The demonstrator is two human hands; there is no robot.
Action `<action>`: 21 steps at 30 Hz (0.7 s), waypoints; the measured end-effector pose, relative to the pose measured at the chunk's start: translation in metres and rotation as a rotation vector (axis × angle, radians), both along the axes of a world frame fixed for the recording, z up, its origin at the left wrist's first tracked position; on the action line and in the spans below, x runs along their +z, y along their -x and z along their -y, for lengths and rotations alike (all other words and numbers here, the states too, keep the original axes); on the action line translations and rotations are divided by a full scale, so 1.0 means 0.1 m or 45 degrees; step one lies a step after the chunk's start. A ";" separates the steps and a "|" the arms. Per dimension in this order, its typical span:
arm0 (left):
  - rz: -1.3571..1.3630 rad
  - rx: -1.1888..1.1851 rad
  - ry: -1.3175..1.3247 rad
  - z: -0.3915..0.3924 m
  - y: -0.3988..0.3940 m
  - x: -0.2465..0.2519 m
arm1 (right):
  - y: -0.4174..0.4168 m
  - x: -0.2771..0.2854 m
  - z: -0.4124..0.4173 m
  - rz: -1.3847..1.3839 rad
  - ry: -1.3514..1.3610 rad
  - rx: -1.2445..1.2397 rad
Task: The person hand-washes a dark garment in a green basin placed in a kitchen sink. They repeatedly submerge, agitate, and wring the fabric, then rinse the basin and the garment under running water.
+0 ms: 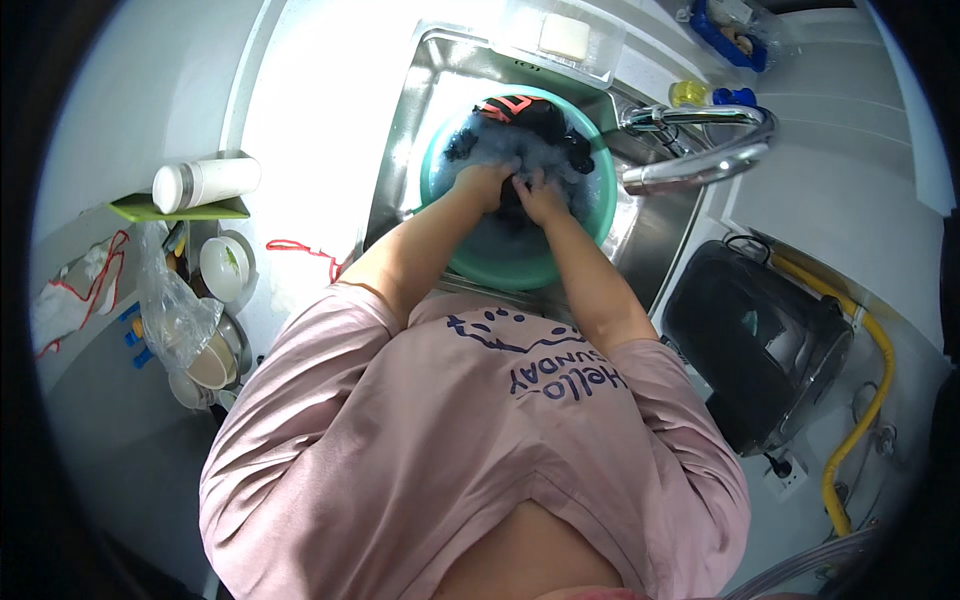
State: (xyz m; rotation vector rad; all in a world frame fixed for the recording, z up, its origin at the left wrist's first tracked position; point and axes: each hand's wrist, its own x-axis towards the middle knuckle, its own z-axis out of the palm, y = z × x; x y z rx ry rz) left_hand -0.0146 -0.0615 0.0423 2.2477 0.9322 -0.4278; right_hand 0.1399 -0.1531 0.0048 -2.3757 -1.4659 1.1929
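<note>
A green plastic basin [517, 280] stands in a stainless steel sink [396, 161], holding cloudy, soapy-looking water. A black garment with an orange-red print [551, 116] lies in the water, partly above the surface. My left hand [484, 185] is at the basin's middle, fingers curled on dark cloth and partly hidden. Close beside it, my right hand [541, 196] touches the same dark cloth with its fingers bent. Murky water hides the lower part of the cloth.
A chrome faucet [701, 169] reaches over the sink's right side. Behind the basin is a clear tray [517, 37] with a pale bar [564, 37]. A white bottle [206, 184] and bowls [225, 268] are at left, a black appliance [750, 337] and yellow hose [874, 390] at right.
</note>
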 end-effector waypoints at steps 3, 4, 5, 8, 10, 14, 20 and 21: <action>-0.182 -0.050 0.025 -0.09 -0.14 -0.26 | -0.07 -0.18 -0.11 0.095 -0.134 0.121; -0.272 -0.097 0.045 -0.14 -0.18 -0.38 | -0.11 0.03 -0.27 0.060 -0.051 0.196; -0.356 -0.152 0.065 -0.12 -0.21 -0.42 | -0.15 0.14 -0.37 0.030 0.035 0.264; -0.218 0.003 -0.004 -0.09 -0.22 -0.14 | -0.21 -0.25 -0.12 0.059 -0.229 0.053; 0.024 0.063 -0.209 -0.01 -0.13 0.11 | -0.08 -0.06 0.06 0.258 -0.644 -0.182; 0.068 0.202 -0.197 0.11 -0.06 0.45 | -0.02 0.55 0.22 0.132 -0.508 -0.318; 0.761 0.496 0.171 0.34 -0.07 1.45 | -0.17 1.11 0.29 -0.674 -0.620 -0.595; 0.733 0.643 0.532 0.39 -0.08 1.79 | -0.09 1.41 0.26 -1.319 -0.463 -1.105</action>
